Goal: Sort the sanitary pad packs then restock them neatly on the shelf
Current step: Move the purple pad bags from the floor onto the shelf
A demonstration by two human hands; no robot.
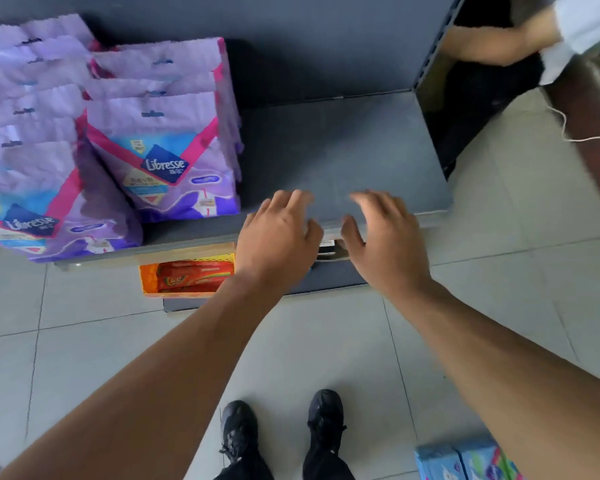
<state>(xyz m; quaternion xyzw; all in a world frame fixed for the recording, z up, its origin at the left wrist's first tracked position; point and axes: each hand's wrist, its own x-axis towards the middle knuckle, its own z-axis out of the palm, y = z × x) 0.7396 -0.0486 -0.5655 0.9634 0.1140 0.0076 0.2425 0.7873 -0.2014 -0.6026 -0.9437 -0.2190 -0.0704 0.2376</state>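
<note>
Both hands were out over the front edge of the grey shelf (343,147), side by side and close together. The left hand (278,233) had its fingers (291,202) loosely spread and held nothing. The right hand (383,237) had its fingers (371,202) spread too, and it held nothing.

The purple pad packs (163,133) stood in two rows on the left part of the shelf, well apart from the hands. Some blue packs (465,460) lay on the tiled floor (118,358) by the person's black shoes (281,434). An orange box of snacks (187,277) sat on a lower shelf.
</note>
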